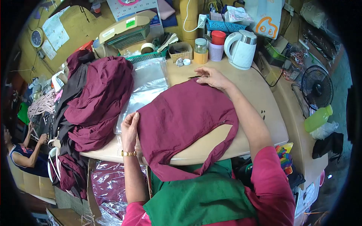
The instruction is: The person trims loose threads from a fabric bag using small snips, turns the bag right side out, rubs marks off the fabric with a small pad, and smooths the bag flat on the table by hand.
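Note:
A maroon cloth piece (181, 113) with a long strap-like loop lies spread over the tan table, its lower part hanging over the front edge. At its left edge, my left hand (130, 126) pinches the fabric between thumb and fingers. My right hand (212, 78) is at the top edge of the cloth, fingers closed around a small dark pointed tool (195, 77). Clear plastic bags (151, 79) lie flat behind the cloth, partly under it. To the left is a large heap of maroon and black fabric (100, 94).
A white kettle (242, 49), jars and baskets line the table's back. On the right are a black fan (316, 87) and a green bottle (318, 118). A box (94, 188) of plastic-wrapped maroon items stands below the front edge. Another person (28, 156) is at far left.

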Demonstrator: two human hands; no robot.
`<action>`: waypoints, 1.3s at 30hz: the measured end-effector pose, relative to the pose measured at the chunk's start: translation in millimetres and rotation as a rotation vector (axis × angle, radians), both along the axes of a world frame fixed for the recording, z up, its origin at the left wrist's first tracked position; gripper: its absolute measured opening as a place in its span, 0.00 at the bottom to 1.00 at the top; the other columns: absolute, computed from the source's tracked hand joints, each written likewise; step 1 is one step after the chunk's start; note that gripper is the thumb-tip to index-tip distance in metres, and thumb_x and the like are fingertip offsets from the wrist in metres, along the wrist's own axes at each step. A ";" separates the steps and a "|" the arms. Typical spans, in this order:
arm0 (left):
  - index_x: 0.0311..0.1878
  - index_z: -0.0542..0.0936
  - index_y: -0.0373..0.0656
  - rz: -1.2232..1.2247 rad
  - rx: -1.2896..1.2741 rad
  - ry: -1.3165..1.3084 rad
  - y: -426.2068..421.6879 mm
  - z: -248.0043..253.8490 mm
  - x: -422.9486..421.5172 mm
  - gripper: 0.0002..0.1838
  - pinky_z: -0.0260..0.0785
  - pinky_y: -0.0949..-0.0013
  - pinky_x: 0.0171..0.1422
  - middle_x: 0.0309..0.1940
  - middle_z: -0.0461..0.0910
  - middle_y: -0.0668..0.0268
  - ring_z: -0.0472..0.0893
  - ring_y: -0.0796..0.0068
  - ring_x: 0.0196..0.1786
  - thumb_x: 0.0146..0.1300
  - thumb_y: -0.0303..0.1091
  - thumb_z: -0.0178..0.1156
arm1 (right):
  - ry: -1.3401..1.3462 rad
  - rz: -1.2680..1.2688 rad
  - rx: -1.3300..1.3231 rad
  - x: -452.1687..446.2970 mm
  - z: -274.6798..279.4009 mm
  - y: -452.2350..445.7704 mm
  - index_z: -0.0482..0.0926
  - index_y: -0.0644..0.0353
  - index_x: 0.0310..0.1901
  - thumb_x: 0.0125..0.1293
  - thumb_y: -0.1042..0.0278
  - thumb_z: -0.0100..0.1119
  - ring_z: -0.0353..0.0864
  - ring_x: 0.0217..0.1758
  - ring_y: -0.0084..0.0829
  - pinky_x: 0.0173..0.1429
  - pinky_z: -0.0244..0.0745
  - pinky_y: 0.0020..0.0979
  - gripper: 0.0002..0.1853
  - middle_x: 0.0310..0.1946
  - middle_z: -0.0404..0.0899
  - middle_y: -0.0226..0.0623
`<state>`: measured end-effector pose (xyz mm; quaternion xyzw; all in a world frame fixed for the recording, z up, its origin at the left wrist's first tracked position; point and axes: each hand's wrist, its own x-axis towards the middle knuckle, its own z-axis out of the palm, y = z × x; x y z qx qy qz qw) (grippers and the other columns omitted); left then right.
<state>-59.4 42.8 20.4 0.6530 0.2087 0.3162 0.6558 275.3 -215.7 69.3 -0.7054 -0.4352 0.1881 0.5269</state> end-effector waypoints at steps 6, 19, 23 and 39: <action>0.44 0.84 0.38 -0.014 0.034 0.059 11.1 -7.3 5.2 0.11 0.69 0.79 0.47 0.36 0.84 0.73 0.77 0.86 0.38 0.71 0.37 0.65 | -0.236 -0.089 -0.211 -1.8 -25.5 13.4 0.84 0.62 0.50 0.64 0.72 0.68 0.80 0.38 0.19 0.47 0.77 0.26 0.13 0.36 0.86 0.30; 0.37 0.82 0.40 0.065 0.385 -0.290 16.0 90.2 28.6 0.08 0.59 0.81 0.35 0.30 0.75 0.81 0.66 0.91 0.31 0.72 0.33 0.64 | -1.036 -0.432 0.336 -14.9 83.8 -11.3 0.81 0.63 0.35 0.61 0.79 0.60 0.83 0.41 0.37 0.45 0.77 0.36 0.02 0.34 0.81 0.42; 0.45 0.83 0.37 0.204 0.548 -0.520 -25.1 191.3 7.4 0.06 0.71 0.80 0.36 0.33 0.83 0.69 0.79 0.85 0.31 0.73 0.30 0.61 | -1.257 -0.604 0.731 -60.7 195.1 -47.8 0.80 0.62 0.33 0.60 0.81 0.65 0.81 0.34 0.35 0.41 0.76 0.32 0.03 0.32 0.80 0.37; 0.54 0.79 0.42 0.033 0.994 0.196 -52.8 16.8 -52.8 0.29 0.71 0.56 0.58 0.46 0.78 0.54 0.78 0.55 0.53 0.50 0.40 0.77 | -0.198 -0.590 0.129 -180.6 -52.0 -174.4 0.80 0.62 0.37 0.56 0.82 0.69 0.81 0.42 0.35 0.50 0.77 0.31 0.09 0.39 0.79 0.38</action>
